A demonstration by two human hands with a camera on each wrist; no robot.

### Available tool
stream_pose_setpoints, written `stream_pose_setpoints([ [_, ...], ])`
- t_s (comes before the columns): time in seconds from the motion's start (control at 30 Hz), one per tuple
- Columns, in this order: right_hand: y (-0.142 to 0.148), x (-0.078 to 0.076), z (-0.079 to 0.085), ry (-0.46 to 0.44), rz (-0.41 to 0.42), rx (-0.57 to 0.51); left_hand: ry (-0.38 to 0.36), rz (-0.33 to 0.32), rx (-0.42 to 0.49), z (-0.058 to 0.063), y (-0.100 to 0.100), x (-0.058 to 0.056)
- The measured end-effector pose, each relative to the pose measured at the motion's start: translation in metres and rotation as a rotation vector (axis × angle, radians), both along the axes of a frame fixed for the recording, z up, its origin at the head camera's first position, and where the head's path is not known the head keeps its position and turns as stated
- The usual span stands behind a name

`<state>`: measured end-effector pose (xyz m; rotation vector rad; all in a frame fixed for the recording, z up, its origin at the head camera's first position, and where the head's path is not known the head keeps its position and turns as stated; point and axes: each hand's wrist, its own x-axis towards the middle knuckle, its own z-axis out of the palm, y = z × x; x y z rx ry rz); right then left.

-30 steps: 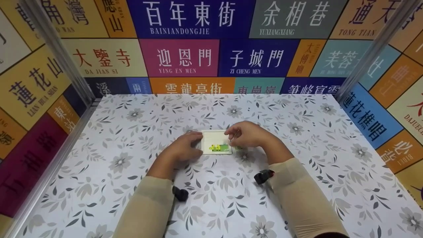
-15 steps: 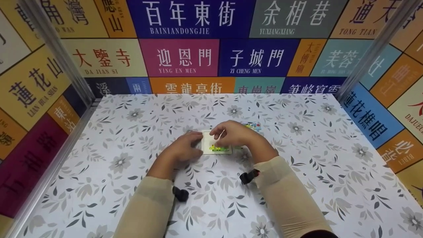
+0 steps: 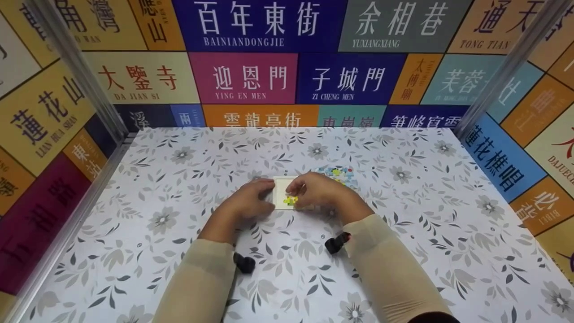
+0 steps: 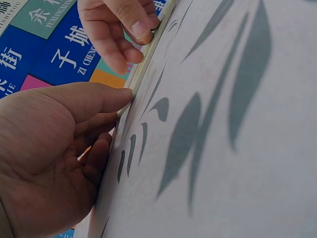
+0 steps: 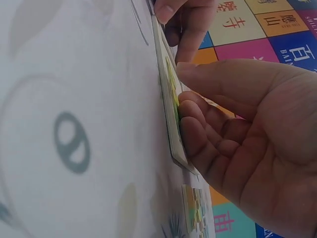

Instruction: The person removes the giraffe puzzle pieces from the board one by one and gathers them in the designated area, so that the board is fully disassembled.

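Note:
A pale, flat puzzle tray lies on the table between both hands in the head view, with yellow and green puzzle pieces along its near side. My left hand holds the tray's left end, thumb at the near corner and fingers at the far one. Above the right part of the tray, my right hand rests its thumb and bent fingertips on the pieces and hides that end. The right wrist view shows its fingertips touching the tray's upper face; no lifted piece shows between them.
Behind the right hand lies a colourful patch of puzzle pieces in blue and yellow, partly hidden. A flower-and-leaf cloth covers the table. Panels with printed characters stand at the back and sides.
My right hand has moved left from the tray's right edge over the tray, then down onto the pieces. The colourful patch behind it has come into sight. My left hand stays put.

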<state>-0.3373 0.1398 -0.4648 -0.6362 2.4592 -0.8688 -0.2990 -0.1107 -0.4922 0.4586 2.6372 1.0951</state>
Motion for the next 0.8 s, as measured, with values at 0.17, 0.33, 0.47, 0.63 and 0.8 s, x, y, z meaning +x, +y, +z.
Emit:
stream_pose_setpoints([
  [0.17,-0.0016,0.0015,-0.0012,-0.005,-0.001,0.03,-0.012,0.01,-0.006,-0.0016,0.0005,-0.0003],
  [0.33,-0.003,0.004,-0.0019,-0.001,-0.006,0.048,-0.008,0.008,-0.01,-0.0024,0.0007,-0.0012],
  [0.47,-0.0046,0.0063,-0.0011,-0.007,-0.015,0.052,0.0,0.001,-0.011,-0.0005,0.0005,-0.0001],
  [0.63,-0.0054,0.0068,-0.0006,-0.004,-0.008,0.052,0.004,-0.005,-0.008,0.0006,0.0002,0.0005],
  [0.8,-0.0042,0.0056,-0.0009,0.023,0.015,0.043,0.009,-0.011,-0.003,0.001,0.0001,0.0002],
])
